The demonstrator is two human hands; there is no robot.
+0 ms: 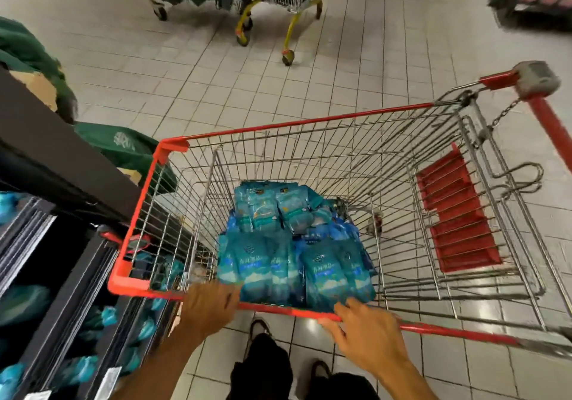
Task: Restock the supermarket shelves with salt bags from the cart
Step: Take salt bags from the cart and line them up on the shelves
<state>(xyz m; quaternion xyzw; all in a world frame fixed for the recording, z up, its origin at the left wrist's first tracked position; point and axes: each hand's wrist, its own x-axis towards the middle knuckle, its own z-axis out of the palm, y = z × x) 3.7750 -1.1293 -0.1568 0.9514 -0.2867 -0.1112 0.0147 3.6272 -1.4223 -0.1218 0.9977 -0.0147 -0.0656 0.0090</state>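
Note:
A red-rimmed wire cart (291,124) stands in front of me with several blue salt bags (297,263) piled at its near left end. My left hand (212,303) reaches over the cart's near rim, its fingers stretched out against the nearest bag on the left. Over the same rim, further right, my right hand (366,322) has its fingers spread, with the fingertips just short of the bag on the right. Neither hand holds a bag. The dark shelves (71,275) on my left carry more blue bags (108,316).
A second cart with a yellow frame (288,15) stands further up the tiled aisle, beside dark clothing. Green packages (120,148) lie beyond the shelf end at left. The cart's red child seat flap (455,213) and handle (548,121) are at right. My feet are below the cart.

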